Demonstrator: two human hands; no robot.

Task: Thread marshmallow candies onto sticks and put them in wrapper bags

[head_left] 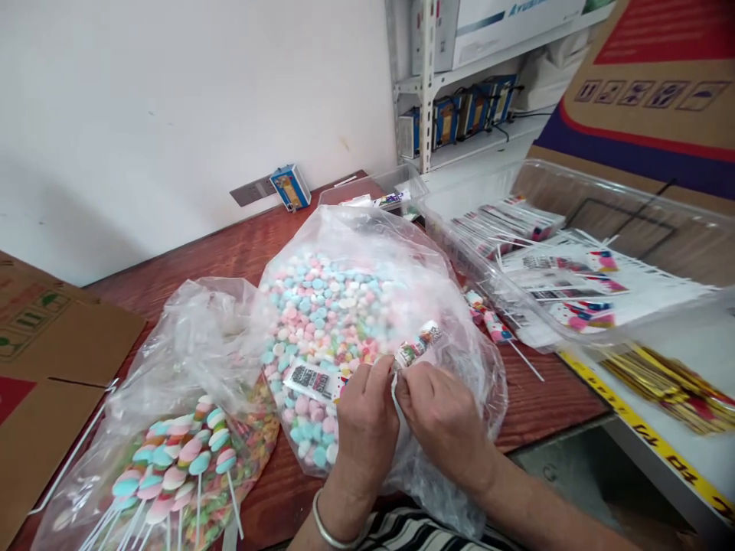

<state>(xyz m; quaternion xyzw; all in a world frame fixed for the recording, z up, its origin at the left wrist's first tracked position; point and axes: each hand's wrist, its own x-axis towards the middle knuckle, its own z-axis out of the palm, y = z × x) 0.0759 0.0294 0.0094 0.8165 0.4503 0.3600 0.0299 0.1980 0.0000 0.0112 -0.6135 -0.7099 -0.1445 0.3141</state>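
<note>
My left hand [367, 421] and my right hand [439, 417] are closed, their fingertips meeting over a clear bag of marshmallows [315, 306]. From between them a wrapped candy skewer [418, 344] points up and to the right in a clear printed wrapper. Its lower end is hidden by my fingers. A flat printed wrapper [313, 380] lies across the marshmallows, its right end against my left hand; whether that hand grips it I cannot tell. Left of the bag, several marshmallow skewers [172, 459] on white sticks rest on a clear bag of gummy candies [261, 432].
A clear plastic bin [488, 283] at the right holds stacks of printed wrappers with sticks. Gold twist ties [666, 383] lie nearer me. A wrapped skewer [497, 325] rests on the wooden table [551, 398]. Cardboard boxes [63, 337] flank the table.
</note>
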